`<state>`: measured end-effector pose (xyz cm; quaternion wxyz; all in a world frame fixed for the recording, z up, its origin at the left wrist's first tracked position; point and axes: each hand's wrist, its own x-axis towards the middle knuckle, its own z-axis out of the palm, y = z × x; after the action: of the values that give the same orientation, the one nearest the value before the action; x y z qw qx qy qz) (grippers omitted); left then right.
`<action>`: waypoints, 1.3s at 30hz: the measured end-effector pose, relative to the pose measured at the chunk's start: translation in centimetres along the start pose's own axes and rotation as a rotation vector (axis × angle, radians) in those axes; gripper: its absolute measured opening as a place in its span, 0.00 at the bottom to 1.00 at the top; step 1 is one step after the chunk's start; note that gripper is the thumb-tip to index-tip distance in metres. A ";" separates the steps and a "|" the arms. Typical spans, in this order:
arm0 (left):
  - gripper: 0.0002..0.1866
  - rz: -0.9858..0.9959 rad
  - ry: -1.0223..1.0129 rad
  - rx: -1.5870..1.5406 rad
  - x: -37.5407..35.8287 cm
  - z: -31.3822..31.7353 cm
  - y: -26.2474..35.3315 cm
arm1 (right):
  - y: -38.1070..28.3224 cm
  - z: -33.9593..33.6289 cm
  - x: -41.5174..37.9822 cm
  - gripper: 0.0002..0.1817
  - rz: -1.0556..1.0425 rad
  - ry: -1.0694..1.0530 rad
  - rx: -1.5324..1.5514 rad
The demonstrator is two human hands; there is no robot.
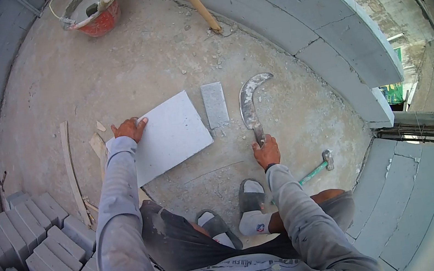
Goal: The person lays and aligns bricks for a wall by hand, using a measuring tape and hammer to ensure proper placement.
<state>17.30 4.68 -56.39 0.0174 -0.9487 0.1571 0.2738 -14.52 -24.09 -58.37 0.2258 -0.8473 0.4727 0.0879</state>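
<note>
My left hand [131, 130] rests on the upper left edge of a large pale block [173, 136] lying on the floor, its thumb on the top face and its fingers at the edge. In my right hand [266, 152] is the handle of a curved sickle-like blade [248, 106], with the fingers wrapped round it. The blade points away from me and hooks to the right. Between the block and the blade lies a small grey rectangular piece [215, 105].
A hammer [327, 160] with a green handle lies right of my feet. Stacked blocks [50, 253] stand at the lower left, near wooden strips [72, 172]. A red bucket [101, 20] and a wooden pole [195, 2] are farther off. Block walls [289, 20] curve around the floor.
</note>
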 end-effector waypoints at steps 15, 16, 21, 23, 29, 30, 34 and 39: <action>0.22 0.546 -0.033 -0.356 -14.6 6.6 -1.7 | -11.0 0.2 -6.8 0.23 -0.515 -0.062 0.328; 0.22 0.532 -0.030 -0.358 -15.8 8.8 -2.4 | -11.9 -0.2 -6.9 0.23 -0.526 -0.073 0.329; 0.14 0.034 0.586 -0.698 -17.1 6.1 -5.3 | -14.8 0.6 -5.4 0.23 -0.618 -0.113 0.264; 0.15 -0.004 0.651 -0.606 -16.2 6.2 -7.3 | -14.1 1.4 -4.9 0.23 -0.576 -0.159 0.194; 0.25 -0.167 0.501 -0.390 -14.0 8.0 -8.7 | -8.9 2.3 -6.2 0.22 -0.462 -0.220 0.043; 0.26 -0.154 0.483 -0.356 -13.4 8.6 -8.5 | -8.0 2.0 -6.6 0.23 -0.430 -0.278 0.018; 0.28 -0.310 0.495 -0.461 -11.0 8.7 -8.7 | -6.2 1.4 -7.0 0.24 -0.260 -0.398 -0.051; 0.32 -0.379 0.204 -0.476 -7.2 10.8 -13.2 | -5.4 -0.3 -8.4 0.23 -0.270 -0.361 -0.005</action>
<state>10.08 20.55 -62.49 -0.1701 -0.9611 -0.0899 0.1980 -14.45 -15.39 -53.48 0.3143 -0.8740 0.3066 0.2083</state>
